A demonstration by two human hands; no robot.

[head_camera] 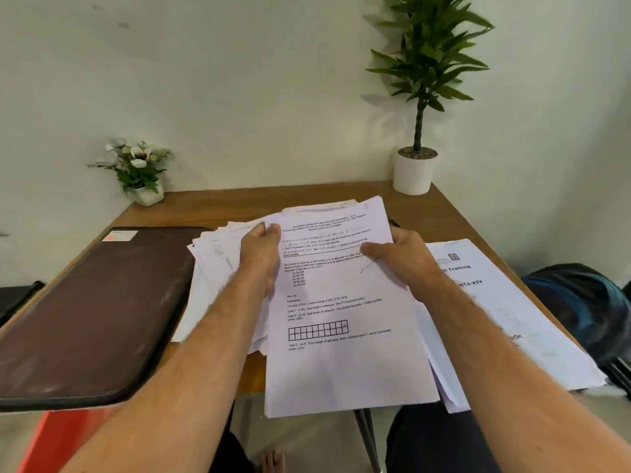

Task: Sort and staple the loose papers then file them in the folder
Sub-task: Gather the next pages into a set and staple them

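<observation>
I hold a stack of printed white sheets (341, 363) above the table's front edge, its top page showing text and a small grid. My left hand (261, 249) grips the stack's upper left edge, thumb on top. My right hand (399, 254) grips the upper right edge, thumb pressed on the page. Under my left hand a fanned heap of loose papers (211, 254) lies on the table. A second pile of papers (495, 308) with a "Training" heading lies at the right. The dark brown folder (92, 312) lies closed at the left. No stapler is visible.
The wooden table (239, 199) stands against a white wall. A small flower pot (143, 186) sits at the back left and a tall plant in a white pot (415, 172) at the back right. A dark bag (580, 302) lies right of the table.
</observation>
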